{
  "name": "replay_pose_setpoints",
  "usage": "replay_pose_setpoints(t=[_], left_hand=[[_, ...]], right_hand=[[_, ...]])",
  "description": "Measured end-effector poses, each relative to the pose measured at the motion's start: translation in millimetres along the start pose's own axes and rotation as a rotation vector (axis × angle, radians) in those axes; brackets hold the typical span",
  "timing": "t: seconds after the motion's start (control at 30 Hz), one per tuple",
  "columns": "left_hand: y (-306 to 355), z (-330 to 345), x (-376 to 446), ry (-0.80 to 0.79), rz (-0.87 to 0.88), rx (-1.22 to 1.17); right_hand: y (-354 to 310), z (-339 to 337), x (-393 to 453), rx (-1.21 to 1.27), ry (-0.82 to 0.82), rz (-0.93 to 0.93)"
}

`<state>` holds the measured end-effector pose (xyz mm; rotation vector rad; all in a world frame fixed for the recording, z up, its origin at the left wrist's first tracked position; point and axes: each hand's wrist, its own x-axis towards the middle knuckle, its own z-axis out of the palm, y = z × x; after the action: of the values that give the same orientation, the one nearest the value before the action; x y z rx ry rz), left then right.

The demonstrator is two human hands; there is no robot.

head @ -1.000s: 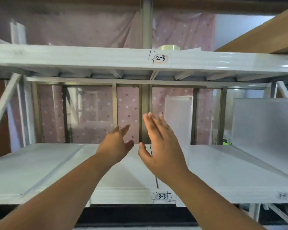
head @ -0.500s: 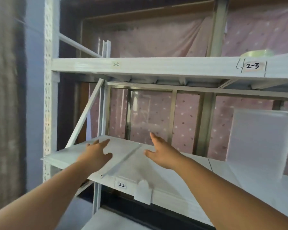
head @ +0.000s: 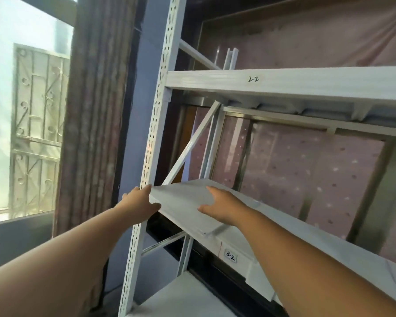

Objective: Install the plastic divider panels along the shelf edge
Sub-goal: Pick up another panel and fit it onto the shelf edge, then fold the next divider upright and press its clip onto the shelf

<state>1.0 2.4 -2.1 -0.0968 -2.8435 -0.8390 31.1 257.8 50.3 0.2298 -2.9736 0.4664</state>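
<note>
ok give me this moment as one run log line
step: picking up panel | left hand: gripping corner of panel | right hand: flat on top | panel: lying on shelf marked 3-2, by post

At nine o'clock I see a bright window (head: 21, 106) with an ornate metal grille (head: 38, 131) outside. Just right of it hangs a brown curtain (head: 94, 110), and at three o'clock a pink dotted cloth (head: 311, 170) covers the background.
</note>
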Motion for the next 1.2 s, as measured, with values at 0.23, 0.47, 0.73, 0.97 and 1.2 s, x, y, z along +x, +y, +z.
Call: replay_pose_setpoints(t=[0.23,0.47,0.73,0.97,1.2], left_hand=[[-40,0,4,0.004,-0.027,0.026],[-74,0,12,-0.018,-0.109,-0.021],[-71,11,7,-0.006,-0.107,-0.152],[-50,18,7,-0.224,-0.315,-0.771],[-15,4,-4,-0.403,-0.300,-1.319]], right_hand=[[-13,41,33,0.049,-0.137,0.034],[-19,56,44,-0.077,-0.196,0.043],[-26,51,27,-0.179,-0.083,-0.003],[-32,48,7,-0.174,-0.030,-0.045],[-31,27,-17,-0.086,0.064,-0.074]])
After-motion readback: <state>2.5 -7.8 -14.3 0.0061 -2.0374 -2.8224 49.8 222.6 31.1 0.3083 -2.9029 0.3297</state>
